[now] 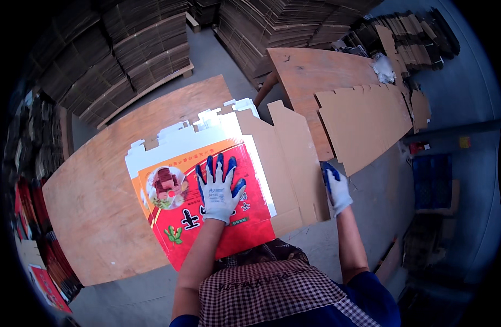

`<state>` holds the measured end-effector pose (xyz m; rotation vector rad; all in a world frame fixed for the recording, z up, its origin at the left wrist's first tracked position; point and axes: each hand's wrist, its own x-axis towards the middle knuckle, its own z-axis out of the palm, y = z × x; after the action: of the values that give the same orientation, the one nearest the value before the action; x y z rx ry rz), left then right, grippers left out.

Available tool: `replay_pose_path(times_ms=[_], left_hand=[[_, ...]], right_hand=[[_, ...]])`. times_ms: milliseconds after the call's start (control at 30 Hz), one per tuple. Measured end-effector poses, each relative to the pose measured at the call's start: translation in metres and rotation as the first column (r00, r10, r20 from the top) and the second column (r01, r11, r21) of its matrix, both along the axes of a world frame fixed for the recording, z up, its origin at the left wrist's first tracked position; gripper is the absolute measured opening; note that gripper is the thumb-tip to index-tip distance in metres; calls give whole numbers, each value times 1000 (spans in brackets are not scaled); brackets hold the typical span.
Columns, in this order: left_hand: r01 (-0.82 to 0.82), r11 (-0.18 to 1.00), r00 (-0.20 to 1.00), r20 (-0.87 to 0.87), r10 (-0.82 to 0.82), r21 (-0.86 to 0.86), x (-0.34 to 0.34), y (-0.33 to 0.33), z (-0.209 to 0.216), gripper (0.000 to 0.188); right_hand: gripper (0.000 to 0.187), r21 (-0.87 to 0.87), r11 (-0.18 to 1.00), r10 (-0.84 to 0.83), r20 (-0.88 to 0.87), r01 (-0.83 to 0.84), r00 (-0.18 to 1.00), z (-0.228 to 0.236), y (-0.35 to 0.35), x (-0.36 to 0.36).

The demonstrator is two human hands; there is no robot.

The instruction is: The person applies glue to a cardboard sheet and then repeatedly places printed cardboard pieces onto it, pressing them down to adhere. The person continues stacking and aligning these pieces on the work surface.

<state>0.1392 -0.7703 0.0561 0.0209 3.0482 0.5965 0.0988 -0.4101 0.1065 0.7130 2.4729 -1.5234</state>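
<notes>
My left hand [218,192], in a white glove with blue fingertips, lies flat with fingers spread on a red printed carton blank [207,240]. That blank has white slotted flaps along its far side and a picture of food on a plate. Its right border overlaps a plain brown cardboard sheet [286,163] with crease lines and a raised-looking flap at the far end. At the right edge of this brown sheet is my right hand [336,188], gloved alike, its fingers close together around the edge; the thumb's grip is partly hidden.
Both sheets lie on a wooden table [98,196]. A second wooden table [321,71] at the far right bears another brown cardboard sheet [365,122] and a crumpled white item [384,69]. Tall cardboard stacks [147,43] stand behind; red printed blanks [49,289] are at the left. A blue crate [433,180] sits right.
</notes>
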Motion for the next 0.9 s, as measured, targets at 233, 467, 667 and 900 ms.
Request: replay_pose_path(times_ms=[233, 467, 667, 900], left_hand=[[-2, 1000, 1000, 5, 2, 27, -1, 2, -2, 71], [-7, 998, 999, 31, 5, 62, -2, 2, -1, 67], [-14, 998, 1000, 22, 13, 63, -2, 0, -2, 67], [-21, 996, 998, 60, 16, 81, -2, 0, -1, 67]], right_hand=[[40, 47, 879, 451, -404, -474, 796, 25, -99, -37], [38, 711, 470, 868, -263, -524, 422, -18, -167, -131], [30, 811, 263, 927, -63, -522, 369, -35, -176, -136], [34, 820, 259, 920, -49, -511, 388, -43, -177, -136]])
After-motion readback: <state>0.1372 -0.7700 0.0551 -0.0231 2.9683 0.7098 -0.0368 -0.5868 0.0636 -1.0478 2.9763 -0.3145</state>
